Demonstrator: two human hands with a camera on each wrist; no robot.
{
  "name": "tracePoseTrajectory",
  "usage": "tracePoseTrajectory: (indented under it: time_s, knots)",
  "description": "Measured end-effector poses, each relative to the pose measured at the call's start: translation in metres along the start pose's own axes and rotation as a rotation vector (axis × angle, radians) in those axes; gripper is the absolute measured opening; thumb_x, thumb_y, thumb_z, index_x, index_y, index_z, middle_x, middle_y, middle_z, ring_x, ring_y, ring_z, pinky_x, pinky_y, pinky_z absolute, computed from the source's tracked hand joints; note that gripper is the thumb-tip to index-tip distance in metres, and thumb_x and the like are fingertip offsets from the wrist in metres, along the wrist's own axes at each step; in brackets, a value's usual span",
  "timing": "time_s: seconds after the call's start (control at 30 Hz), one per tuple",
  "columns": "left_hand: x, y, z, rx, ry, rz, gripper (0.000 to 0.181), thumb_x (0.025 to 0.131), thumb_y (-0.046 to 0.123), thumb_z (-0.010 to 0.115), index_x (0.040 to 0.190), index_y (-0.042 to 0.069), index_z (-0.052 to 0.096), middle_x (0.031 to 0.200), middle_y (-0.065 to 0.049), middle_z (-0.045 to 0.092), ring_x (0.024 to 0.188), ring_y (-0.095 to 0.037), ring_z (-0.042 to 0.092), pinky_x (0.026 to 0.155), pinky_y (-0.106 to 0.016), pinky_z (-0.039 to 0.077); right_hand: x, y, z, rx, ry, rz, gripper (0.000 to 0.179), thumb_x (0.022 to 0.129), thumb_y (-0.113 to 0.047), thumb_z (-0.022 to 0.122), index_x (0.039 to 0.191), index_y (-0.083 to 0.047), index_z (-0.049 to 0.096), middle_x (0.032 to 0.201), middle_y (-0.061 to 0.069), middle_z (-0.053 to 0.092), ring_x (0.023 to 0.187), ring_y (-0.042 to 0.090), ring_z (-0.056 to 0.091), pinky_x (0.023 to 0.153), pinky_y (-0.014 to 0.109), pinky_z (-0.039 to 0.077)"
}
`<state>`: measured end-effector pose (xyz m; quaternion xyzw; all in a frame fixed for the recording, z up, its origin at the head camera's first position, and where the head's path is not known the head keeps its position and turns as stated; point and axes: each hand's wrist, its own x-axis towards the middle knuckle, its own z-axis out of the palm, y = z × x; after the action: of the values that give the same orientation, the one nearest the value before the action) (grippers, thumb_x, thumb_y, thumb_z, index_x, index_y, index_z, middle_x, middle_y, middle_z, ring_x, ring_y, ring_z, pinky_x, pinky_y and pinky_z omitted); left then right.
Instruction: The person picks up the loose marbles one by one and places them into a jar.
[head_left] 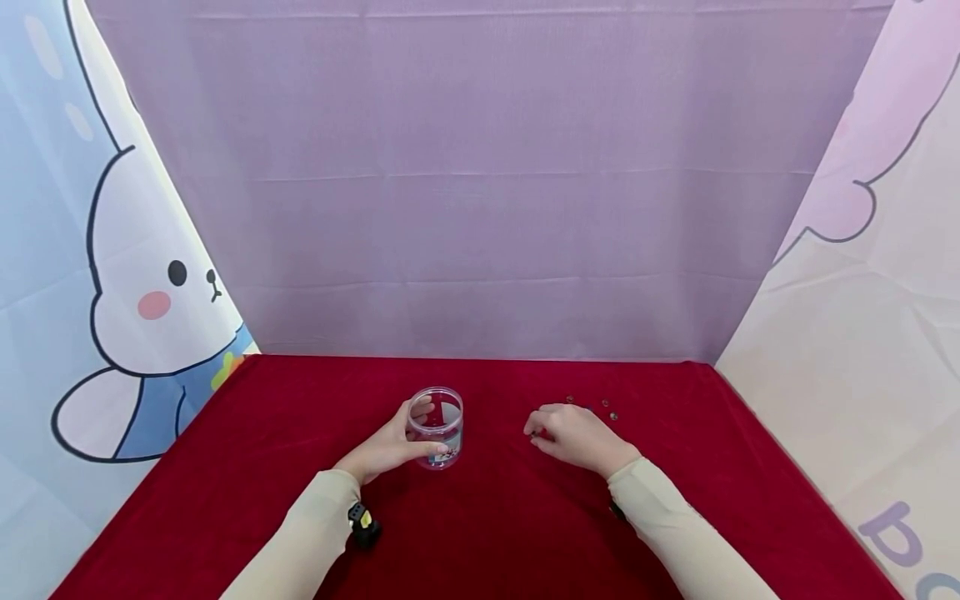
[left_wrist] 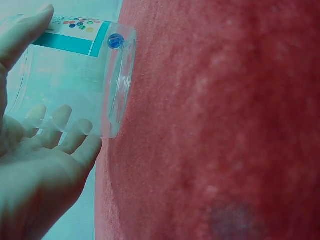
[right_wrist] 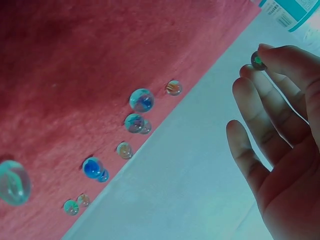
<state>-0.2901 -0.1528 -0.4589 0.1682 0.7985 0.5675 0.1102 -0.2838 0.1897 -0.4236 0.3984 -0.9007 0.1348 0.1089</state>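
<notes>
My left hand (head_left: pixel 386 448) grips a clear plastic jar (head_left: pixel 448 415) from its left side, thumb in front and fingers around the back. The jar stands upright with its mouth uncovered, and a printed label (left_wrist: pixel 75 46) with coloured dots wraps part of it. A blue marble (left_wrist: pixel 115 41) lies at its bottom. To the right of the jar, above the cloth, my right hand (head_left: pixel 581 435) pinches a small marble (right_wrist: pixel 258 61) with a green middle between thumb and fingertip. The other fingers of that hand are loosely bent.
Several glass marbles (right_wrist: pixel 142 100) with blue, green and orange swirls lie scattered on the red cloth (head_left: pixel 495 517) beyond and right of my right hand. A plain purple curtain (head_left: pixel 480 183) hangs behind the table. Printed sheets (head_left: pixel 165 250) flank both sides.
</notes>
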Motion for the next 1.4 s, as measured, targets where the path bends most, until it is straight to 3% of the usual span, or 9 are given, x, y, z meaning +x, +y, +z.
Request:
tracePoseTrajectory:
  time_s: [0.47, 0.93, 1.4]
  knots:
    - [0.001, -0.001, 0.000, -0.005, -0.001, -0.002, 0.092, 0.084, 0.031, 0.083, 0.154, 0.014, 0.024, 0.157, -0.010, 0.030, 0.144, -0.033, 0.028, 0.112, -0.054, 0.033, 0.010, -0.007, -0.001, 0.002, 0.102, -0.084, 0.019, 0.084, -0.007, 0.081, 0.100, -0.012, 0.073, 0.097, -0.002, 0.069, 0.079, 0.010, 0.066, 0.069, 0.019, 0.054]
    - [-0.001, 0.002, -0.001, 0.006, -0.011, -0.007, 0.092, 0.085, 0.032, 0.082, 0.154, 0.014, 0.024, 0.158, -0.009, 0.030, 0.142, -0.033, 0.031, 0.109, -0.053, 0.037, 0.030, -0.025, -0.008, -0.010, 0.079, -0.053, 0.021, 0.087, -0.018, 0.080, 0.107, -0.018, 0.073, 0.101, -0.006, 0.068, 0.085, 0.008, 0.065, 0.077, 0.021, 0.054]
    - [0.001, 0.000, 0.001, 0.016, 0.005, -0.020, 0.093, 0.083, 0.033, 0.083, 0.154, 0.015, 0.025, 0.156, -0.010, 0.032, 0.138, -0.033, 0.035, 0.108, -0.055, 0.037, 0.050, -0.038, -0.009, -0.076, 0.144, -0.087, 0.021, 0.088, -0.018, 0.079, 0.108, -0.018, 0.073, 0.101, -0.008, 0.068, 0.088, 0.006, 0.062, 0.079, 0.020, 0.053]
